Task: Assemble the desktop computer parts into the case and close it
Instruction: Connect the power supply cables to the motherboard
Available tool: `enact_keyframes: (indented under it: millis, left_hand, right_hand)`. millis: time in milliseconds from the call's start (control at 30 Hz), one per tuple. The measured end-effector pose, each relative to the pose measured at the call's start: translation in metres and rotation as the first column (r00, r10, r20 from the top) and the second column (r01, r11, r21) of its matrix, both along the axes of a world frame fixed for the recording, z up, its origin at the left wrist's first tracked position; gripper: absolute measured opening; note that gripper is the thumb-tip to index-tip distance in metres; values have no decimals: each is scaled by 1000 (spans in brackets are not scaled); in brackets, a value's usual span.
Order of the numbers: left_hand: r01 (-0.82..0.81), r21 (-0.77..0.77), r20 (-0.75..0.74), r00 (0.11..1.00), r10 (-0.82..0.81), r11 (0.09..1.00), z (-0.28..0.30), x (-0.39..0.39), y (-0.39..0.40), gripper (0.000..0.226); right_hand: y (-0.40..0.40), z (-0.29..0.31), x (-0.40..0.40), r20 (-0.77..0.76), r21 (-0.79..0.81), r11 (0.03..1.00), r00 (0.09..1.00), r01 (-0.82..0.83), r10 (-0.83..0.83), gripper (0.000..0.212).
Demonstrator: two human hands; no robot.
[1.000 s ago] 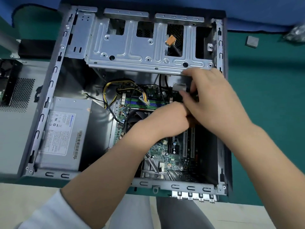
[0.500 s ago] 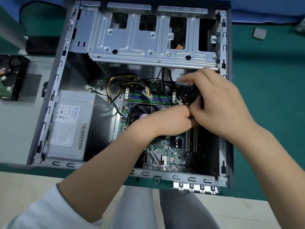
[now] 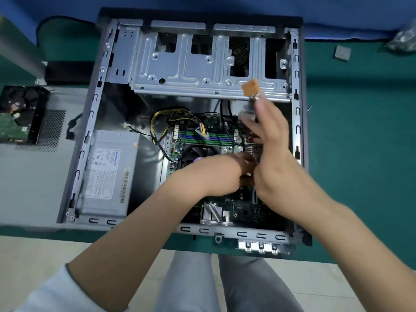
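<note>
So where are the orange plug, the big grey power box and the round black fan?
orange plug (image 3: 250, 87), head view, its flat face.
grey power box (image 3: 108, 172), head view, its label.
round black fan (image 3: 198, 153), head view, its blades.

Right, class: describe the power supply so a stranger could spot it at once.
Find the open computer case lying on the green mat. Look in its near-left corner, left of the motherboard. The power supply is the plain grey metal box with a white printed label and barcode, unlike the coloured circuitry beside it.
</note>
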State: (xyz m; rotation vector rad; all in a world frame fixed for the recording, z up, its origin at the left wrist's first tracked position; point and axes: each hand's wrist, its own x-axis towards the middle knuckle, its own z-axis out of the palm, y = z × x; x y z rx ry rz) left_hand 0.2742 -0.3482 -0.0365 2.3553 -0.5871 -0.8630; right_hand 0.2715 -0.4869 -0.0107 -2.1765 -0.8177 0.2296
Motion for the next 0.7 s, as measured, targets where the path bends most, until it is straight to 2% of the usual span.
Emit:
enact_keyframes:
  millis: [67,100,167,233,267,333,433,533,700]
  left_hand:
    - [16,0,38,999,-16,1000,0,-1,5,32]
    - [29,31,92,995,-32,999,0,-2,9,36]
    - [-23,38,255,967,13,999,-4,1,20,44]
    - [-194,40,373,913,165,980,-10,8,35,52]
    - [-278,96,391,893,221,956,-14,14,41,52]
    - [-362,278,323,907,268,889,-23,25,46,56]
    - [-369,385,241,925,294,846,-34,33,40,67]
    - [-447,308,298,884,361,840,-40,34,35,62]
    - [-536,214,308,830,464,817,-42,32,31,54]
  right_hand:
    - [5,-1,-8,-70,211,962,985,172,-161,94]
    - [7,0,-10,-143,264,927,961,266,-235,90]
    - [4,2,-12,-282,286,870,903,402,-325,88]
    - [0,5,-12,-364,271,826,848,493,-387,80]
    - [-2,6,-12,-394,272,797,818,540,-419,73]
    - [-1,10,-12,-470,315,706,751,634,-464,50]
    - [0,15,-9,-609,408,525,651,747,-453,31]
    - [-4,16,-8,-698,484,394,616,781,-365,26]
    - [-3,17,-10,-752,485,348,585,802,-303,25]
